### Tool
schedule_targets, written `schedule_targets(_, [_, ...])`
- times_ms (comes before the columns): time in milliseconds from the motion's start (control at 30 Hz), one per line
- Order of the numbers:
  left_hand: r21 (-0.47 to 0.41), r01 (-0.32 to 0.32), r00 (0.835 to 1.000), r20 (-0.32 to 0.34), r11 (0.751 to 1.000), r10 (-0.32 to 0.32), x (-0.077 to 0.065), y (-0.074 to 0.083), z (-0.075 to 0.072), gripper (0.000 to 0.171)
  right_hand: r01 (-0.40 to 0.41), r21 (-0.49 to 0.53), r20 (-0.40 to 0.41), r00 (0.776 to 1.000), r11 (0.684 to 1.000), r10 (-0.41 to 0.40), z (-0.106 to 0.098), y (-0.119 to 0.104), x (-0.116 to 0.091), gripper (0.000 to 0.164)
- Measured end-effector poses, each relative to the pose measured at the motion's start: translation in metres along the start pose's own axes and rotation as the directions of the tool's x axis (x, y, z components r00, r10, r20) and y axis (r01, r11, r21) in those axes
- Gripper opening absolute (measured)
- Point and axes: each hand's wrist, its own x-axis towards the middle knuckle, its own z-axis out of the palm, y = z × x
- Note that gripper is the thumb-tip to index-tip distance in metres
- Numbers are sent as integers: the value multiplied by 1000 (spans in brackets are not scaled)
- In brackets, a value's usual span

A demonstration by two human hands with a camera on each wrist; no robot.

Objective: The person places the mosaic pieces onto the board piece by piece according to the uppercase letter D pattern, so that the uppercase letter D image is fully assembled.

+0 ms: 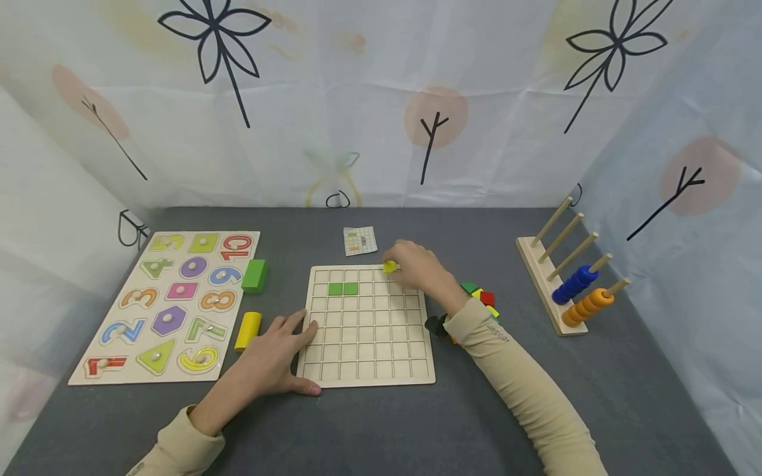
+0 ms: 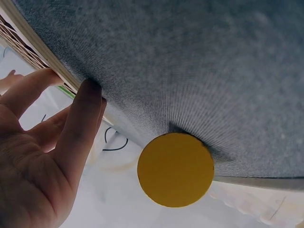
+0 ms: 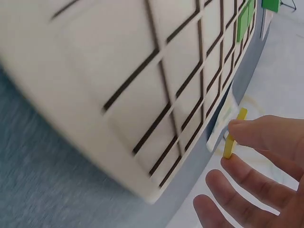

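Observation:
A wooden grid board (image 1: 364,337) lies in the middle of the table, with two green square tiles (image 1: 343,289) side by side in its upper left cells. My right hand (image 1: 419,268) pinches a yellow tile (image 1: 389,266) between thumb and fingers above the board's far edge; the right wrist view shows that yellow tile (image 3: 235,134) edge-on. My left hand (image 1: 270,357) rests along the board's left edge, fingers spread, fingertips touching it. In the left wrist view the left hand's fingers (image 2: 78,128) are fairly straight against the board's side.
A patterned card (image 1: 360,240) lies behind the board. To the left are a number puzzle (image 1: 172,311), a green block (image 1: 254,276) and a yellow cylinder (image 1: 248,332). Right of the board, loose coloured tiles (image 1: 487,299) lie partly behind the right arm; a peg stacker (image 1: 550,284) stands farther right.

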Motion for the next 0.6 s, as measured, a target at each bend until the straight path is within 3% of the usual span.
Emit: schedule_targets(600, [-14, 2, 1000, 9, 1000, -2, 0, 1, -2, 108, 49, -5, 64, 997, 999, -49, 28, -34, 11, 33])
